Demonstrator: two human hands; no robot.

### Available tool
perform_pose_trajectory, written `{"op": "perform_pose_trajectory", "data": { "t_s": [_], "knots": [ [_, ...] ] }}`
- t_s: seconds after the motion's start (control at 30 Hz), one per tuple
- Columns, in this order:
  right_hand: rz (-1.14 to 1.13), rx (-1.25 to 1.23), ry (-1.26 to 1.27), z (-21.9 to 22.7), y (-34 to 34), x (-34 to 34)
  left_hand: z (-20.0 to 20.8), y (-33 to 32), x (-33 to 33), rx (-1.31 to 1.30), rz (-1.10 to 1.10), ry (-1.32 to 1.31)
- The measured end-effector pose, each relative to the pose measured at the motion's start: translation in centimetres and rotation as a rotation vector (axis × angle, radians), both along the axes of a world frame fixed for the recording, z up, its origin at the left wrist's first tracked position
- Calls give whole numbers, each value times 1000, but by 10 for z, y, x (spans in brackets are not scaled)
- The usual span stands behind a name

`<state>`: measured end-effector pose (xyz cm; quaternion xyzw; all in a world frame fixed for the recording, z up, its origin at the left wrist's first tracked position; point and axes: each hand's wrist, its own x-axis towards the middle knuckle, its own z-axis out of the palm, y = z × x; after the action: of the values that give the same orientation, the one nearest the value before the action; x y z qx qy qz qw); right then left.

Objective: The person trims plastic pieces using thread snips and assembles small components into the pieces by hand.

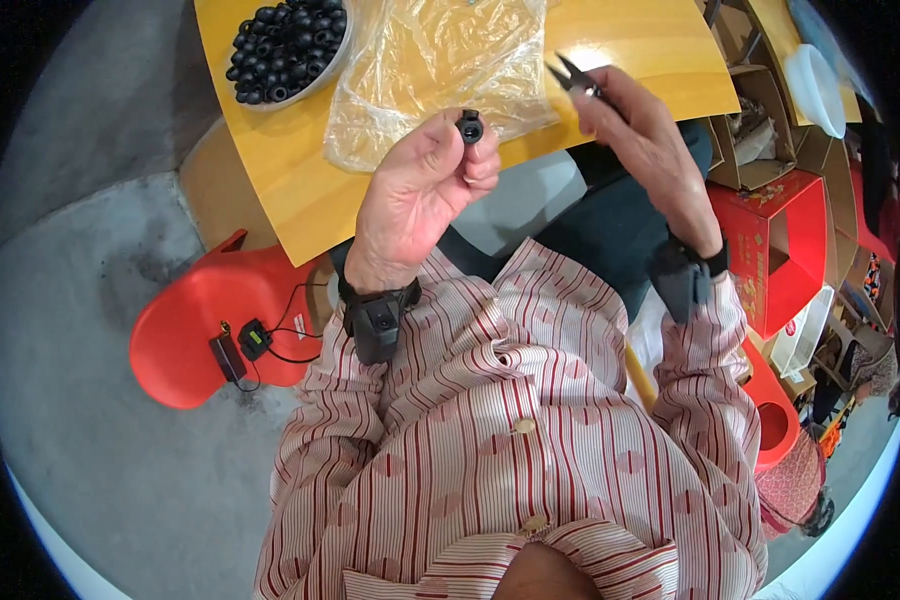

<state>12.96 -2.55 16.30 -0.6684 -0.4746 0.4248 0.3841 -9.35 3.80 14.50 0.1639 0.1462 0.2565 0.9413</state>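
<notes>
Between the thumb and fingers of my left hand (pixel 415 190) is a small black ring-shaped plastic part (pixel 471 128), its round hole facing up toward me. My right hand (pixel 645 130) is closed round a pair of black thread snips (pixel 580 80), whose two pointed blades stand apart and point up and to the left. The snips and the black part are well apart. Beyond my left hand a crinkled clear plastic bag (pixel 440 65) lies flat on the yellow table (pixel 275 190). A white bowl (pixel 338 62) at the far left holds many similar black parts.
At my left stands a red plastic stool (pixel 175 340) with small black electronic devices (pixel 240 350) and cables on it. To the right are a red cardboard box (pixel 770 250), open brown cartons (pixel 760 150) and a pale blue basin (pixel 815 90). A wrist device sits on each forearm.
</notes>
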Motion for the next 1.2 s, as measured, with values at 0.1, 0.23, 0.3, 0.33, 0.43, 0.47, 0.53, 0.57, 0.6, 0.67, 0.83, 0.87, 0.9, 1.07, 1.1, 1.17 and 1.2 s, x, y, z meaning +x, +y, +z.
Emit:
{"op": "perform_pose_trajectory", "data": {
  "t_s": [0.1,0.23,0.3,0.33,0.43,0.47,0.53,0.57,0.6,0.67,0.83,0.87,0.9,1.07,1.1,1.17,1.2],
  "knots": [
    [-34,62,-442,-18,20,12,0,0,-3,-43,-10,-40],
    [-91,378,-1062,-51,39,30,1,1,0,-76,-16,-44],
    [-75,369,-1263,-57,45,32,3,-1,1,-111,-7,-51],
    [-74,370,-1262,-58,48,32,3,0,1,-111,-5,-51],
    [-30,322,-1372,-57,51,32,2,0,0,-117,-22,-65],
    [-34,342,-1365,-55,51,31,1,0,0,-119,-32,-75],
    [-36,364,-1358,-43,50,29,-1,1,0,-122,-39,-84],
    [72,476,-1249,-30,48,29,-1,2,1,-110,-48,-82],
    [175,584,-1135,-20,43,26,-2,1,1,-98,-58,-77],
    [263,649,-1002,0,34,5,1,0,1,-69,-54,-29],
    [387,643,-826,14,14,-35,5,-4,2,-27,-64,81],
    [403,652,-816,14,13,-36,4,-4,0,-33,-93,59],
    [419,660,-804,13,13,-36,3,-4,-1,-41,-123,37],
    [395,743,-832,8,9,-39,4,-3,-2,-110,-134,52],
    [419,728,-779,7,9,-38,6,-4,-2,-122,-127,119],
    [441,709,-725,6,7,-36,8,-4,-2,-134,-154,113],
    [464,715,-695,5,7,-36,8,-4,-1,-145,-177,109]
  ]
}}
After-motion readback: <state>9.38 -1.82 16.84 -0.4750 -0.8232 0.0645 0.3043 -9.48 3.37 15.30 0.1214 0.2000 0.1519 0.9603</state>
